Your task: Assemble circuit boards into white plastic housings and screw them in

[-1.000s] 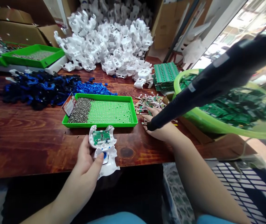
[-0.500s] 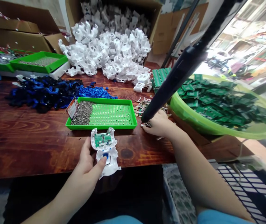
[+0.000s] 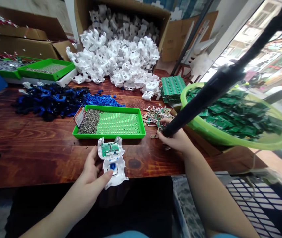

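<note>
My left hand (image 3: 92,170) is closed on an opened white plastic housing (image 3: 117,180) near the table's front edge. A green circuit board (image 3: 110,149) sits in its upper half. The lower half holds a round blue part (image 3: 112,166), and my thumb presses beside it. My right hand (image 3: 177,140) is at a pile of small wired boards (image 3: 156,115), fingers bent inward; what they pinch is hidden. A black rod-like tool (image 3: 200,96) slants across in front of that hand; I cannot tell if the hand grips it.
A green tray (image 3: 120,135) with screws (image 3: 88,121) lies ahead. Behind it are blue and black parts (image 3: 54,99) and a heap of white shells (image 3: 121,59) spilling from a carton. A green stack of boards (image 3: 172,86) and a yellow-green basket (image 3: 242,142) stand on the right.
My right hand has shifted slightly right and its fingers are drawn in more. The black rod has swung right. My left hand holds the housing almost unmoved.
</note>
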Tool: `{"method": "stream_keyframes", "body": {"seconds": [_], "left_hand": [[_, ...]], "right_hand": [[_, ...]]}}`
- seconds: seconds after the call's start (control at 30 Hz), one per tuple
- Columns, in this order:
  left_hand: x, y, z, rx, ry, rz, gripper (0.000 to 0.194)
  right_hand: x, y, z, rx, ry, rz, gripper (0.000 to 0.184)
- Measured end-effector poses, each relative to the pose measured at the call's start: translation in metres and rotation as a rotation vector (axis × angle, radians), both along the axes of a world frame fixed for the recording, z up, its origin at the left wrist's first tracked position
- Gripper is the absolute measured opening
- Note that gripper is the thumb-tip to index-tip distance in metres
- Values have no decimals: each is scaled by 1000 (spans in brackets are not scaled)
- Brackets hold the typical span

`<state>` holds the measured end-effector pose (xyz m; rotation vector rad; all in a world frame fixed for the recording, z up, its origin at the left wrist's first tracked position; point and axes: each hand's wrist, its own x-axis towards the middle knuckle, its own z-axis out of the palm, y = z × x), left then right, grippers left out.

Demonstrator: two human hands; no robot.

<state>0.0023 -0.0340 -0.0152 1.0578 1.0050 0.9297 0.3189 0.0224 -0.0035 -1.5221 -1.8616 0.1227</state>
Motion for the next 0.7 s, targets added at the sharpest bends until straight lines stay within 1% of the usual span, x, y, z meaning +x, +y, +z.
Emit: {"method": "stream_keyframes", "body": {"seconds": [0.07,0.17,0.23,0.3,0.37,0.4,0.43,0.47,0.53,0.57,0.6,0.63,0.7], "left_hand": [[1,-2,-2,24,23,21,82],[2,-9,-5,56,103,87,81],[2,-13,-7,104,201,151,83],[-1,-15,-5,231,348,227,85],[-5,-12,3,456,505,281,80],[-6,-7,10,597,573,263,74],[-5,1,18,750,625,214,67],[-3,10,28,902,691,132,59],[7,36,47,1198,790,-59,40],[15,50,56,1307,837,-163,33],[24,66,64,1395,892,-282,32],[35,80,70,1432,911,-376,33],[56,106,75,1486,929,-512,32]], "right_hand": [[-3,0,0,-9,37,18,41],[-7,2,0,-28,89,42,41],[-9,2,0,-48,119,59,41],[-10,2,0,-73,145,80,42],[-11,1,0,-100,165,106,41],[-11,1,0,-112,172,123,41],[-11,1,0,-123,178,142,40],[-11,1,-1,-132,182,162,40],[-11,2,-1,-138,184,208,42],[-11,3,-1,-135,181,233,42],[-11,4,-1,-129,176,257,43],[-11,5,-1,-121,169,280,43],[-11,6,-1,-104,150,322,41]]}}
